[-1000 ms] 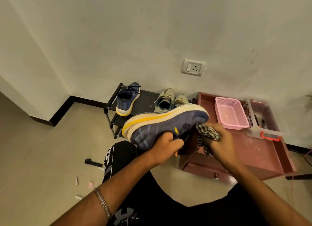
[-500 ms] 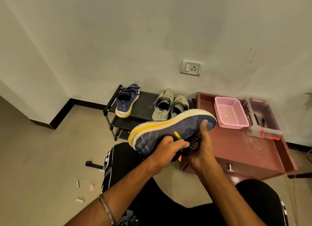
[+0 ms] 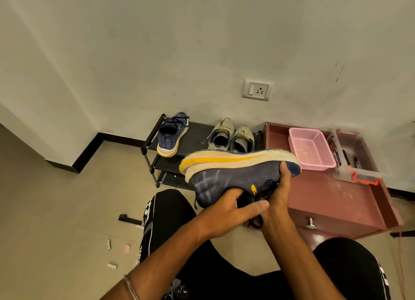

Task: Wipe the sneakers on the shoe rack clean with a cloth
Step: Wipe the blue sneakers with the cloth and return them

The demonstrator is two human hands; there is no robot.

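I hold a blue sneaker [image 3: 229,176] with a white and yellow sole on its side, sole facing away from me, above my knees. My left hand [image 3: 226,212] grips its heel and collar. My right hand [image 3: 278,201] wraps the toe end, thumb lying on the blue upper. The striped cloth seen in that hand a moment ago is hidden under the palm. The matching blue sneaker [image 3: 171,136] and a beige pair [image 3: 231,136] stand on the black shoe rack [image 3: 197,133] by the wall.
A red-brown cabinet [image 3: 336,198] stands right of the rack, carrying a pink basket [image 3: 312,149] and a clear box of pens [image 3: 352,162]. Small bits and a black strip [image 3: 129,219] lie on the floor at the left. A wall socket [image 3: 257,90] is above the rack.
My right hand, with the cloth, moved from beside the sneaker onto its toe end, and the cloth went out of sight. The sneaker shifted slightly right and levelled.
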